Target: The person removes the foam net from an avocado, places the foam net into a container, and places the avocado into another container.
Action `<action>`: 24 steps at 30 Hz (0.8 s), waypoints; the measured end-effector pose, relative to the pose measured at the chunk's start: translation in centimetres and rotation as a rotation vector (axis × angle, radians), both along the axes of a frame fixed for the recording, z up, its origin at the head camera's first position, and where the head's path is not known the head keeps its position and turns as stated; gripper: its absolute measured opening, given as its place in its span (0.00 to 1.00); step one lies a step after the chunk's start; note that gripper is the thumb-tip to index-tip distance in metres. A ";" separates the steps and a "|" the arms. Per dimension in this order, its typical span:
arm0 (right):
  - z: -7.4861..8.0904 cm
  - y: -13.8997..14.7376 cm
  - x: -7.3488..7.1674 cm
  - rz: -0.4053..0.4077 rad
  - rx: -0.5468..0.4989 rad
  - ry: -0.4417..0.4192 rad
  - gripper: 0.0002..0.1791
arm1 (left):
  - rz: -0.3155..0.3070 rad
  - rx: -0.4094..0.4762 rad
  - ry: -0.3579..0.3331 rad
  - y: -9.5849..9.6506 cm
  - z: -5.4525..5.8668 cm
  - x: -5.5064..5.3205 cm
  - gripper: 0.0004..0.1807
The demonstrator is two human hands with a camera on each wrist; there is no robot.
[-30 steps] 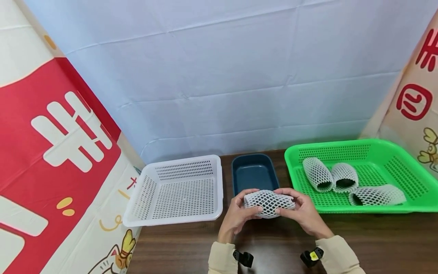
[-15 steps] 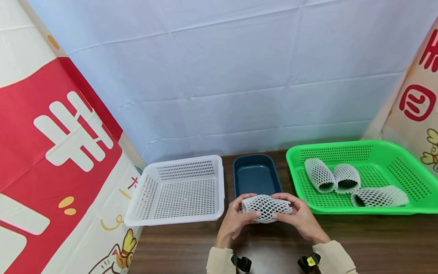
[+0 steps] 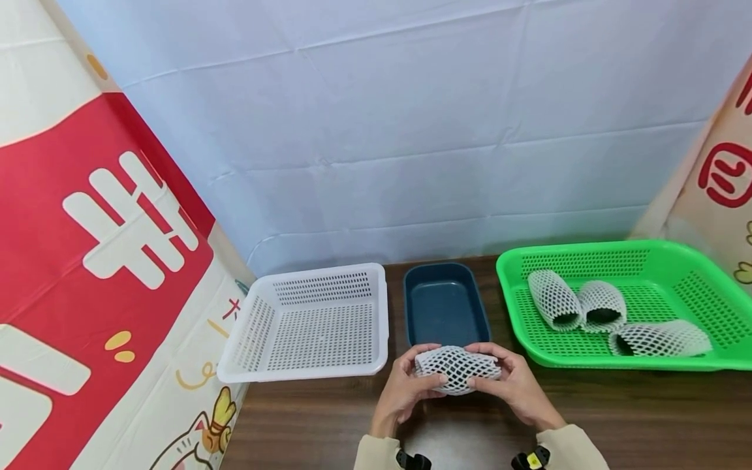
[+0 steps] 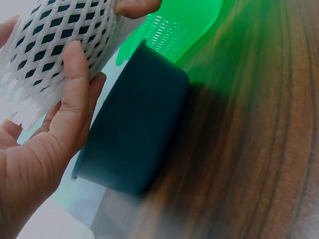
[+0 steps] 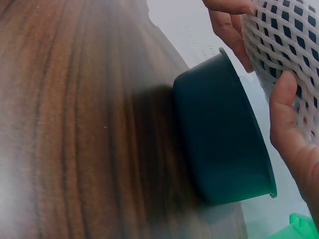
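Both hands hold one white foam net sleeve (image 3: 457,369) sideways, in front of the dark blue tray. Something dark shows through its mesh; its kind is hidden. My left hand (image 3: 407,388) grips the left end, thumb on the near side and fingers behind. At the other end my right hand (image 3: 517,386) grips in the same way. The left wrist view shows the sleeve (image 4: 60,47) raised above the table beside the left thumb (image 4: 75,94). In the right wrist view the right thumb (image 5: 285,107) presses on the mesh (image 5: 284,40).
A dark blue tray (image 3: 446,303) stands just beyond the hands on the wooden table (image 3: 317,424). To its left is a white perforated basket (image 3: 320,333) with nothing in it. A green basket (image 3: 646,294) at right holds 3 netted items (image 3: 555,300). Cloth (image 3: 376,130) hangs behind.
Both hands and the netted item have come slightly nearer the person, away from the blue tray. The grip looks the same. The head view has shifted a little.
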State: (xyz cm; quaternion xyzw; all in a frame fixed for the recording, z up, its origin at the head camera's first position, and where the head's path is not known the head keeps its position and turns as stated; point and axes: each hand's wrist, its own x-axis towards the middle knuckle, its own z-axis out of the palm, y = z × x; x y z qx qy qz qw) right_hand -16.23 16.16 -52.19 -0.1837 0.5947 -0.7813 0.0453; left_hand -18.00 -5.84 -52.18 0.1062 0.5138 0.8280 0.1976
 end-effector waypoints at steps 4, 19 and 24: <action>-0.2 -0.1 0.4 -0.001 -0.006 -0.009 0.26 | 0.000 -0.008 0.002 -0.1 -0.2 0.3 0.29; -1.9 -0.7 1.5 0.044 -0.019 -0.054 0.27 | 0.002 -0.033 0.023 -1.1 -1.4 1.9 0.30; -2.5 -0.6 1.8 0.055 0.007 -0.090 0.27 | -0.009 -0.046 0.017 -1.4 -2.0 2.2 0.30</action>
